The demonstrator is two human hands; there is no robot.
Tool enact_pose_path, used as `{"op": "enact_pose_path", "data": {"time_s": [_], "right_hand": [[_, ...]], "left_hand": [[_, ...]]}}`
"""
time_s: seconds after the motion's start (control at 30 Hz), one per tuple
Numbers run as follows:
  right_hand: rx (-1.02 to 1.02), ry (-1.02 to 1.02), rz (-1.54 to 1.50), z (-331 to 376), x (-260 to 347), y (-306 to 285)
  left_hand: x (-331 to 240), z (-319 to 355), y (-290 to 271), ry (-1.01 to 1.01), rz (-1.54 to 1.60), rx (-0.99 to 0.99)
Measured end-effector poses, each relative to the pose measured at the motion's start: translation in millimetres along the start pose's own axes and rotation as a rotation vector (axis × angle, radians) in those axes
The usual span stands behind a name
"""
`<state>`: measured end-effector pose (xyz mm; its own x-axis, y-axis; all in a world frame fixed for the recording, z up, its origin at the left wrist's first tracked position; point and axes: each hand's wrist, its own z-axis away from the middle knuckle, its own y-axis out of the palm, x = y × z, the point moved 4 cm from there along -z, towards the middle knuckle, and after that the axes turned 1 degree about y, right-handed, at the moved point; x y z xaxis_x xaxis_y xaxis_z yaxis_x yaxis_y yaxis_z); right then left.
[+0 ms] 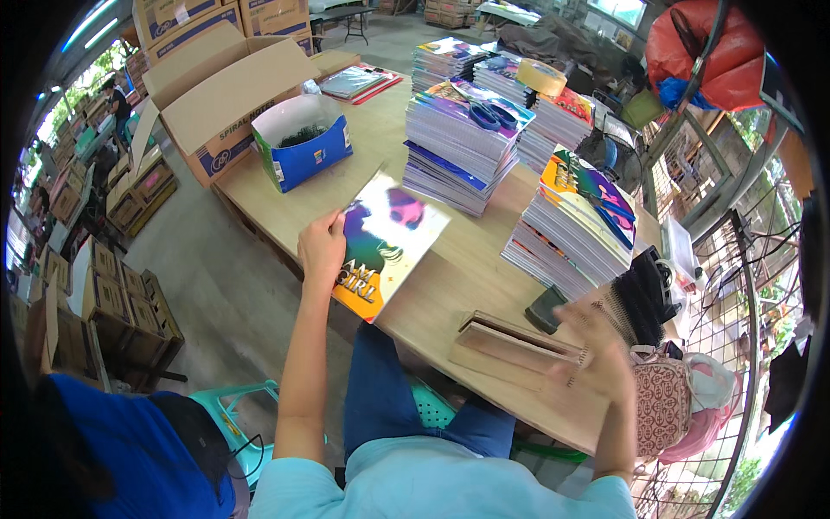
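My left hand [322, 248] grips the left edge of a notebook [389, 246] with a colourful cover in green, orange, white and pink. The notebook is tilted over the table's front edge. My right hand [603, 350] is smeared by motion, so its fingers are unclear. It hovers at the right part of the table, just above the end of a wooden slotted block [510, 350]. A thin spiral wire seems to show beside its fingers. Close by lie a small dark block [545, 310] and a bundle of black spiral coils [638, 298].
Stacks of notebooks [467, 130] and another stack [566, 233] stand on the table [346, 177], some topped by scissors [493, 115] and a tape roll [542, 78]. A blue box [311, 160] of dark coils sits near an open carton [229, 108]. A patterned bag [664, 406] is at right.
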<state>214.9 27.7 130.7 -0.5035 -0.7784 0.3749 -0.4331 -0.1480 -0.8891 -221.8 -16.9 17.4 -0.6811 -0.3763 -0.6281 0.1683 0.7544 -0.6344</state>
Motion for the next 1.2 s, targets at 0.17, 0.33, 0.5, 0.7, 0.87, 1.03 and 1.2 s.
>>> {"op": "enact_pose_path", "data": {"time_s": [0.17, 0.33, 0.5, 0.7, 0.87, 1.03, 1.2], "right_hand": [[-0.035, 0.205, 0.160, 18, -15, 71], [-0.120, 0.151, 0.183, 8, -13, 72], [-0.076, 0.224, 0.177, 2, -17, 75], [-0.465, 0.144, 0.283, -46, -57, -20], [-0.362, 0.388, 0.432, -122, -138, -39], [-0.292, 0.550, 0.424, -126, -150, -29], [-0.274, 0.567, 0.422, -131, -151, -25]], "left_hand": [[50, 7, 47, 0.078, -0.298, 0.063], [59, 1, 54, 0.032, -0.175, 0.146], [51, 8, 45, 0.122, -0.281, 0.111], [-177, -12, 44, 0.346, 0.749, 0.353], [-293, -59, 186, 0.214, 0.291, 0.721], [-300, -72, 174, 0.381, 0.249, 0.466], [-299, -69, 78, 0.359, 0.145, 0.134]]}}
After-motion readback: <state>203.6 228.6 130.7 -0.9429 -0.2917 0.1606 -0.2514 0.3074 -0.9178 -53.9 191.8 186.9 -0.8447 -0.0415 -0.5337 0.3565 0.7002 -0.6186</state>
